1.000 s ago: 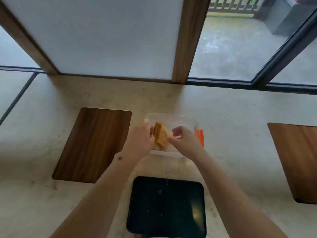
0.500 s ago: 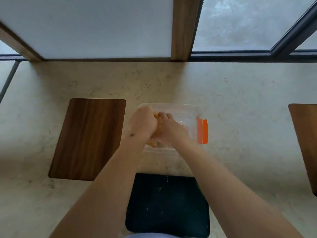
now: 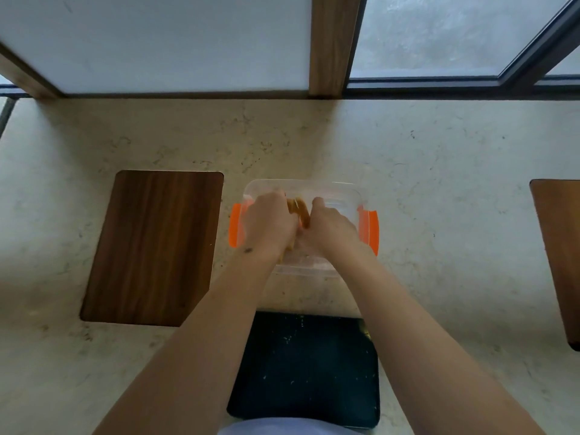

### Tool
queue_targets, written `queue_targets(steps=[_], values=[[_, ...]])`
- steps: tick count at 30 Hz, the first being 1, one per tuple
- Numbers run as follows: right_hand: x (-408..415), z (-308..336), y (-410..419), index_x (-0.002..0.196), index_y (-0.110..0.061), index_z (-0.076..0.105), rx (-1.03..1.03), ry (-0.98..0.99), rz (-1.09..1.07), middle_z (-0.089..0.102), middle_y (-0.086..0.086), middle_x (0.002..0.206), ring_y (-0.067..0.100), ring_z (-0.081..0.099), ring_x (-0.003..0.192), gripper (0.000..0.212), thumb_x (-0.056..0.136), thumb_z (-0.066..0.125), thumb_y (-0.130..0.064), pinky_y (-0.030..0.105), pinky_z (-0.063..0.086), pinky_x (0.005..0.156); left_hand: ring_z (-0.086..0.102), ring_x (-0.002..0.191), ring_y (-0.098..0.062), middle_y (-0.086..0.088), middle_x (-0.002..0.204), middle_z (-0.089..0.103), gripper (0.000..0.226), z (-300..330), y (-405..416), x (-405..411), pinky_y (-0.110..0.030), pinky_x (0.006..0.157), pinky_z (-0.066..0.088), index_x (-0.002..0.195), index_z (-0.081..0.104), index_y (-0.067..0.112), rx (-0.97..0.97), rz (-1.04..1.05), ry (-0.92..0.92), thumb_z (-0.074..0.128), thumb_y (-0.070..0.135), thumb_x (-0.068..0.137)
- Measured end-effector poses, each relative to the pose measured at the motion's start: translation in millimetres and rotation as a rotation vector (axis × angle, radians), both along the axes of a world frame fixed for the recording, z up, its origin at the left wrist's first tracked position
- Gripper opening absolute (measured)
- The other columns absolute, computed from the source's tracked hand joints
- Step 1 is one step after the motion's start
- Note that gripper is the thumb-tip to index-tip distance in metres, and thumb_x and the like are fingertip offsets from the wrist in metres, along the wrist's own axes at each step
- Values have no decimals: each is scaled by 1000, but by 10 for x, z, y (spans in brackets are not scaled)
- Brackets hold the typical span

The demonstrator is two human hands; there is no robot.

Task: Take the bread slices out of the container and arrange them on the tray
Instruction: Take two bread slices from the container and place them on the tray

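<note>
A clear plastic container (image 3: 340,196) with orange side clips stands on the pale stone counter, straight ahead of me. Golden-brown bread slices (image 3: 300,211) stand on edge inside it. My left hand (image 3: 270,222) and my right hand (image 3: 329,227) are both down in the container, pressed against the slices from either side, fingers closed around the stack. Most of the bread is hidden behind my hands. A dark rectangular tray (image 3: 306,368) lies flat just in front of the container, near my body, with only a few crumbs on it.
A dark wooden board (image 3: 153,246) lies on the counter to the left of the container. Part of another wooden board (image 3: 561,255) shows at the right edge. A wooden post and window frames close off the far side of the counter.
My hands have dropped deeper into the container and closed around the bread stack. The view has tilted down and closer, so the container's left orange clip now shows.
</note>
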State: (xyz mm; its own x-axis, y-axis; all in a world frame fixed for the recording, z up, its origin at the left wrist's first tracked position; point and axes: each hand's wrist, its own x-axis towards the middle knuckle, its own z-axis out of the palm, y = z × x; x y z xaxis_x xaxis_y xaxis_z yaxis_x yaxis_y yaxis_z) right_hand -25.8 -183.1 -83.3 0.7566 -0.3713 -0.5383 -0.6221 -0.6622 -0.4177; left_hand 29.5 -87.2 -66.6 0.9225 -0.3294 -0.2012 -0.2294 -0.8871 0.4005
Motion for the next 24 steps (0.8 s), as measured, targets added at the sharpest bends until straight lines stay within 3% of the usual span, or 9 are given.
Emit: queue_targets(steps=[4,6,10,12,14,18,20,22,24], values=[[-10,124,-49,91,-13,50,-71,-74,-5,66,10,96,25,55,73,4,91,48,-16,31,35,52,62,63,-15,-1,74,69,17,134,1,-3,-23,49,38,80,70,14,-36,-21,-23,59,21,91],[-95,286,-80,88,-13,49,-128,-130,0,65,10,92,28,54,72,5,92,47,-15,29,30,49,64,70,-17,-2,79,70,16,307,61,-19,-26,56,48,89,73,12,-68,-61,-73,60,21,92],[-519,774,-114,90,-16,56,-163,-423,-94,60,-1,74,20,59,63,7,87,51,-18,33,44,51,64,81,-14,4,89,71,18,846,434,-182,-36,83,57,108,72,17,-270,-172,-298,68,26,92],[-837,1027,-81,93,-23,57,-31,-582,-184,61,-9,70,8,59,56,4,90,55,-21,19,42,44,63,84,-7,17,91,65,17,1135,707,-349,-22,80,54,108,66,28,-396,-141,-284,68,28,91],[-1159,1189,-6,94,-29,60,213,-642,-301,65,-9,74,0,63,65,6,92,59,-22,13,48,48,64,88,4,25,88,63,17,1325,994,-535,-8,70,51,102,59,38,-514,-76,-159,68,28,91],[-1721,1014,238,105,-31,67,715,-513,-522,75,-17,91,3,73,84,12,96,64,-23,19,58,63,64,95,12,35,97,66,22,1232,1511,-930,-2,71,49,96,59,45,-690,66,42,69,25,92],[-1955,797,430,107,-32,67,766,-428,-588,77,-16,95,7,74,89,13,97,64,-24,26,61,69,64,92,12,37,93,65,22,1016,1768,-1137,-6,65,52,96,58,43,-709,183,107,69,24,93],[-2131,567,631,106,-29,68,739,-337,-618,78,-8,98,12,75,90,13,96,65,-22,34,63,74,66,92,1,25,95,67,19,742,2032,-1348,-17,60,54,97,59,40,-729,353,214,69,25,93],[-2238,349,826,104,-24,68,676,-225,-608,76,1,101,18,74,89,10,94,65,-23,38,62,74,65,100,-14,10,105,67,14,469,2260,-1555,-32,74,58,101,62,34,-772,537,366,68,23,93]])
